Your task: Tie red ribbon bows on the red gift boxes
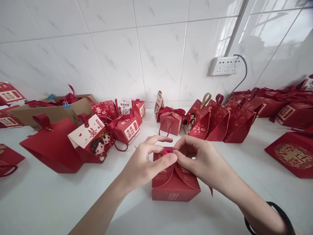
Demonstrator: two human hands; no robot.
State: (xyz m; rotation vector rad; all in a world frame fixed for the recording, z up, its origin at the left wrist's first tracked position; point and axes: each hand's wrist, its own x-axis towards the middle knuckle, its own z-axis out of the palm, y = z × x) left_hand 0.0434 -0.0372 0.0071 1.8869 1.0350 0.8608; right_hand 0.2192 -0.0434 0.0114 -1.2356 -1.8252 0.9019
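Note:
A small red gift box with curved top flaps stands on the white counter in front of me. On top of it sits a red ribbon. My left hand pinches the ribbon from the left, fingers closed. My right hand pinches it from the right, fingertips meeting the left hand's over the box's top. A ribbon end hangs below my right wrist, which wears a black band.
Several red gift boxes and bags line the back by the tiled wall: a cartoon-couple box at left, tied boxes and bags in the middle, flat red boxes at right. A cardboard box sits far left. A power strip hangs on the wall.

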